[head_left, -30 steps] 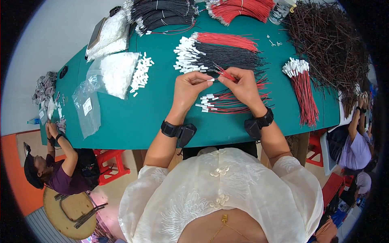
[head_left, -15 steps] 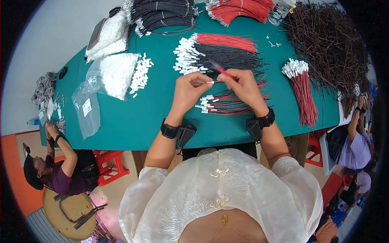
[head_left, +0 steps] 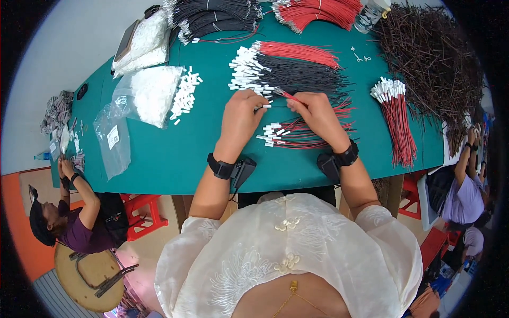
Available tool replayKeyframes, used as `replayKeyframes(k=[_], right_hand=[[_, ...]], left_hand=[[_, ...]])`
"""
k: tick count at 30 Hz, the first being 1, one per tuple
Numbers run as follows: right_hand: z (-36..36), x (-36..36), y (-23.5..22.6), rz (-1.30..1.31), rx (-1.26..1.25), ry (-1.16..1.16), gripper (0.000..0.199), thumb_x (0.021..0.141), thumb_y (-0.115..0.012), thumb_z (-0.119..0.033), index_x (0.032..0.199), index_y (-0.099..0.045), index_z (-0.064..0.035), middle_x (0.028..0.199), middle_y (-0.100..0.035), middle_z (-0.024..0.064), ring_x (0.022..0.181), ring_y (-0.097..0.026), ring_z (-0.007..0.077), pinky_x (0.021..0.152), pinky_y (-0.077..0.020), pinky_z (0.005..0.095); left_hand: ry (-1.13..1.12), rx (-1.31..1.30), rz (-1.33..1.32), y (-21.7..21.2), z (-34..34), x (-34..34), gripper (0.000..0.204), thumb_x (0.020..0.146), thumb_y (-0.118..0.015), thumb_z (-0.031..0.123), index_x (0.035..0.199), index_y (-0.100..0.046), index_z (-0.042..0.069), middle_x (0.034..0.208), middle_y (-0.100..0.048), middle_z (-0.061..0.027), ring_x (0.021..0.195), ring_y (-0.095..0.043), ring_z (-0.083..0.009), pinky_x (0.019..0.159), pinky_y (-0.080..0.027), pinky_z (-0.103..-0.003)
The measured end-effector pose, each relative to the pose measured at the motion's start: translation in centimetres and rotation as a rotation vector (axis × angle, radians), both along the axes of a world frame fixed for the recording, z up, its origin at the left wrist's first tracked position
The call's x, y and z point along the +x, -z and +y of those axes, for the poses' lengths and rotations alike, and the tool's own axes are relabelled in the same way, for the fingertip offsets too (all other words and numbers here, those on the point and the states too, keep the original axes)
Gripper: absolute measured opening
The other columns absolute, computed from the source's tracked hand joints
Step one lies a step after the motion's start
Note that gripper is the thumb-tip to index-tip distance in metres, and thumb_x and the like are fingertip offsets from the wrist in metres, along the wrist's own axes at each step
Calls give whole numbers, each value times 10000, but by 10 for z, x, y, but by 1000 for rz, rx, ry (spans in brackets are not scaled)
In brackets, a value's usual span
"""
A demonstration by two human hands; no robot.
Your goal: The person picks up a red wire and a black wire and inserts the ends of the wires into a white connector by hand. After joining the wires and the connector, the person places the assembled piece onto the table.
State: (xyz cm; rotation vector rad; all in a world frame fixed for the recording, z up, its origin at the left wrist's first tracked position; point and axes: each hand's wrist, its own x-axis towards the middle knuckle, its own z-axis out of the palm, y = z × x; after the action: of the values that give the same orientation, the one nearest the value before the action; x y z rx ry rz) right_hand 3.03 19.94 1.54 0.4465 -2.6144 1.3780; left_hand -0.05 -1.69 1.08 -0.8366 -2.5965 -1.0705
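My left hand [head_left: 241,119] is closed in a pinch on a small white connector housing [head_left: 266,106]. A thin dark wire [head_left: 279,107] runs from that housing toward the right hand. My right hand [head_left: 317,114] is closed around a slim red piece [head_left: 289,96] with a pale, silvery tip; whether it is a tool or a bunch of wires I cannot tell. Just beyond both hands lie black wires [head_left: 302,74] and red wires [head_left: 299,51] with white connectors [head_left: 246,66] at their left ends. Below the fingers are red-and-black wires [head_left: 307,139] with white connectors.
Loose white housings [head_left: 185,98] lie beside a clear bag of them [head_left: 156,95]. A wire bundle [head_left: 395,122] is on the right, near a brown tangled heap [head_left: 429,58]. Black [head_left: 217,21] and red [head_left: 321,13] bundles sit far back. Other people work at both sides.
My left hand has shifted slightly left, away from the right, with the white connector housing. The red piece, blurred before, is now steadier and lower.
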Motion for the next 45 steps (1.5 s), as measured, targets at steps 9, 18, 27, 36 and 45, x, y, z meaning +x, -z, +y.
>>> replayKeyframes(k=[9,18,27,36,45], right_hand=[[-5,4,-16,-138,-118,43,168,953,-641,-149,944,-643,18,624,-543,26,566,-426,58,502,-345,263],[2,1,-4,-232,-274,14,169,974,-616,-152,900,-616,-1,608,-436,-47,573,-381,24,501,-300,240],[3,0,-2,-259,-253,-25,198,976,-611,-162,898,-680,6,606,-433,-52,576,-370,25,501,-288,241],[2,1,-2,-312,-183,-63,208,963,-635,-179,915,-707,10,625,-464,-59,584,-363,19,507,-279,237],[-6,2,1,-276,-446,20,119,906,-697,-112,914,-723,3,646,-501,-66,605,-381,14,519,-288,225]], left_hand=[[-39,-156,54,4,10,5,134,701,-763,24,826,-723,55,878,-570,-67,909,-572,-261,752,-515,-376],[-24,-167,115,3,13,7,115,714,-742,14,813,-695,50,872,-572,-63,897,-562,-268,773,-506,-372],[-15,100,54,-1,14,8,66,793,-711,19,849,-679,30,831,-659,-95,756,-627,-273,703,-520,-358],[-10,636,-550,6,14,7,131,883,-726,81,982,-708,-3,762,-680,-12,640,-574,-66,580,-445,-231],[34,691,-607,10,12,3,97,892,-730,82,950,-723,5,777,-673,20,664,-551,-19,570,-406,-202]])
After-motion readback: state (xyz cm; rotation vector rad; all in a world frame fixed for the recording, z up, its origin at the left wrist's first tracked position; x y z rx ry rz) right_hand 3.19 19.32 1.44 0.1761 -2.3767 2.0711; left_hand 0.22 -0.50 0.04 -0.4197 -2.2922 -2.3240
